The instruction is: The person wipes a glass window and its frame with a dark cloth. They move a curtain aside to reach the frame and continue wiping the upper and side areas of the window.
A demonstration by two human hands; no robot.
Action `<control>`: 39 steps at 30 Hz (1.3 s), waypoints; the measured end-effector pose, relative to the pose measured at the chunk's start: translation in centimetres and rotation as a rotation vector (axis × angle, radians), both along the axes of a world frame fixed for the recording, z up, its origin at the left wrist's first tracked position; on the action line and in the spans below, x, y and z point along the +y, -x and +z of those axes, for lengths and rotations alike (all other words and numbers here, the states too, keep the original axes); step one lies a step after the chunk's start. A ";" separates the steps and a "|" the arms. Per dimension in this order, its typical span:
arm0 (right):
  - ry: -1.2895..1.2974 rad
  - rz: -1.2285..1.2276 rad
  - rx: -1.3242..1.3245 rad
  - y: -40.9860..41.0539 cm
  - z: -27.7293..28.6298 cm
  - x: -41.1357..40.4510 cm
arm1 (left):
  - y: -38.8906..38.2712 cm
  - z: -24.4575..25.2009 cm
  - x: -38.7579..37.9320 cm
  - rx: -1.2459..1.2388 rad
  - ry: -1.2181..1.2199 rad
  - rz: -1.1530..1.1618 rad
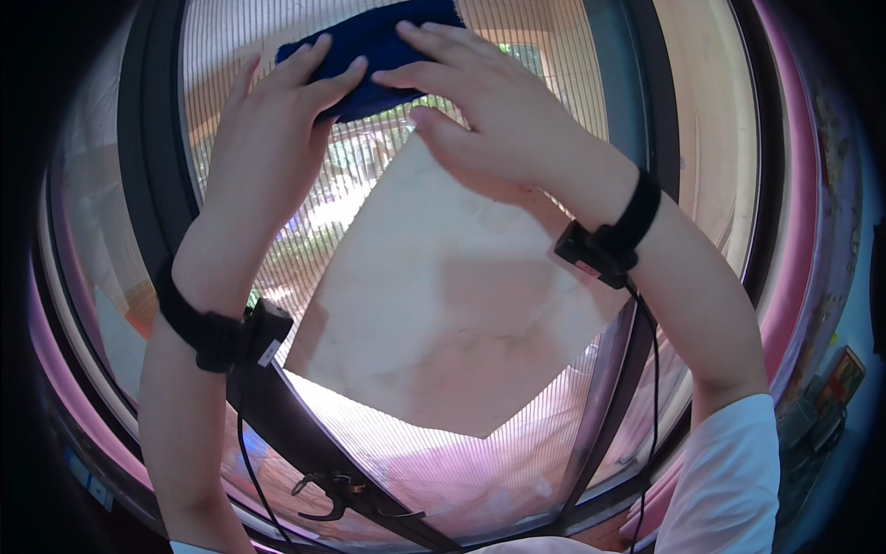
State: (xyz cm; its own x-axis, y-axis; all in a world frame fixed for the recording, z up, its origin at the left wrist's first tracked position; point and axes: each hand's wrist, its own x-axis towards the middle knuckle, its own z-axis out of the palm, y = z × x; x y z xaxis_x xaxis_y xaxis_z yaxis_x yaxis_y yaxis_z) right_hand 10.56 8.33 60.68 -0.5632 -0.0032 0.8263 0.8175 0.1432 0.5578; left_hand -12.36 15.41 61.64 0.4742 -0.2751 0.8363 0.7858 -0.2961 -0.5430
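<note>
A dark blue cloth [377, 55] with frayed edges lies against a window pane [387, 478] at the top of the view. My left hand [266, 138] rests its fingertips on the cloth's left part, fingers spread. On the right part of the cloth, my right hand [491, 104] lies fairly flat with its fingers apart; its thumb sits just below the cloth's lower edge. A pale sheet [415, 305], its corner pointing down, is on the pane beneath the hands. It has creases and small marks, and part of its right side is hidden by my right hand and wrist.
Dark window frame bars [156, 138] run along both sides. A black window latch [332, 495] juts from the lower bar. Each wrist wears a black strap with a small device [595, 253] and a hanging cable [654, 388]. Pink curtain [796, 270] hangs at the right.
</note>
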 end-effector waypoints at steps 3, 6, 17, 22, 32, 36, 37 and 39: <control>0.000 -0.096 0.005 -2.6 0.2 -1.8 | -2.9 0.4 -1.3 0.001 0.001 -0.040; 0.019 -0.066 0.023 -5.5 -0.6 -3.4 | -5.9 0.3 -2.2 0.045 0.029 -0.136; 0.057 -0.053 0.285 -10.9 -9.8 -7.2 | -13.7 -3.1 -6.0 0.281 0.084 -0.287; 0.052 -0.122 0.376 -11.3 -13.7 -7.7 | -15.6 -4.7 -6.9 0.350 0.102 -0.284; -0.009 -0.295 0.574 -8.7 -21.4 -7.9 | -16.5 -6.3 -8.6 0.584 0.198 -0.407; 0.021 -0.282 0.665 -7.7 -23.4 -7.8 | -17.0 -7.1 -9.2 0.645 0.254 -0.414; 0.031 -0.286 0.684 -7.5 -23.7 -7.7 | -17.1 -7.1 -9.4 0.644 0.242 -0.415; 0.022 -0.269 0.691 -7.3 -23.9 -7.4 | -17.2 -7.1 -9.5 0.665 0.248 -0.380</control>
